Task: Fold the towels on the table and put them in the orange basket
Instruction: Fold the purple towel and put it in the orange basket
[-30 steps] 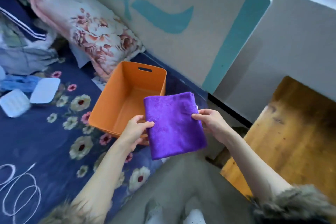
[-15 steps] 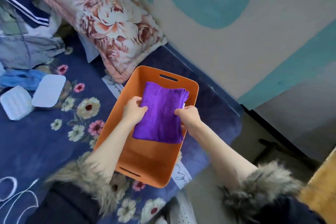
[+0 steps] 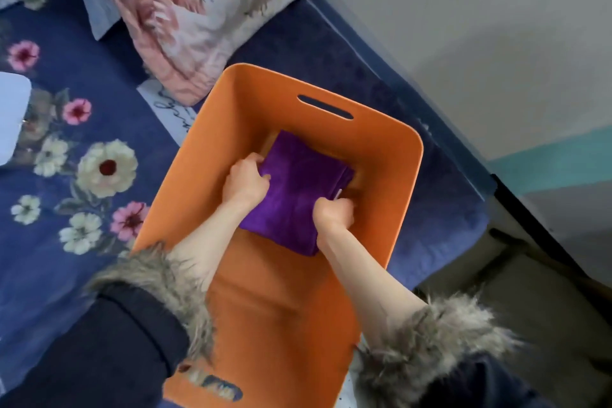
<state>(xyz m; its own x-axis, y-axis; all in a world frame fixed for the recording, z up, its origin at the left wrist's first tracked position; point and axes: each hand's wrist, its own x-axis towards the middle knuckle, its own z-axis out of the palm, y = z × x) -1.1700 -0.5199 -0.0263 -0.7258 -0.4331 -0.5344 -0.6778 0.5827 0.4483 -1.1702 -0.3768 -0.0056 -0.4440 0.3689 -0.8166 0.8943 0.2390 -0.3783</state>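
**Head view: folded towel at the basket floor, both hands on it**

The head camera looks straight down into the orange basket (image 3: 390, 156), which sits on a navy floral bedspread (image 3: 82, 215) beside a rose-print pillow (image 3: 185, 10). The folded purple towel (image 3: 298, 195) lies low in the basket's far half, apparently on or just above the floor. The left hand (image 3: 245, 184) has its fingers curled over the towel's left edge; the right hand (image 3: 332, 214) is curled around the near right edge, knuckles up. Both grip the cloth.

The likeliest trouble, as I judge it, comes at release. If the fingers are tucked under the fold, pulling them out could drag the layers with them and open the stack, most likely along the right side, where the layered edges show. Letting go with one hand first could skew the towel against the wall. The basket rests on soft bedding, so pressing down hard might tip or shift it. No other towels are visible here.
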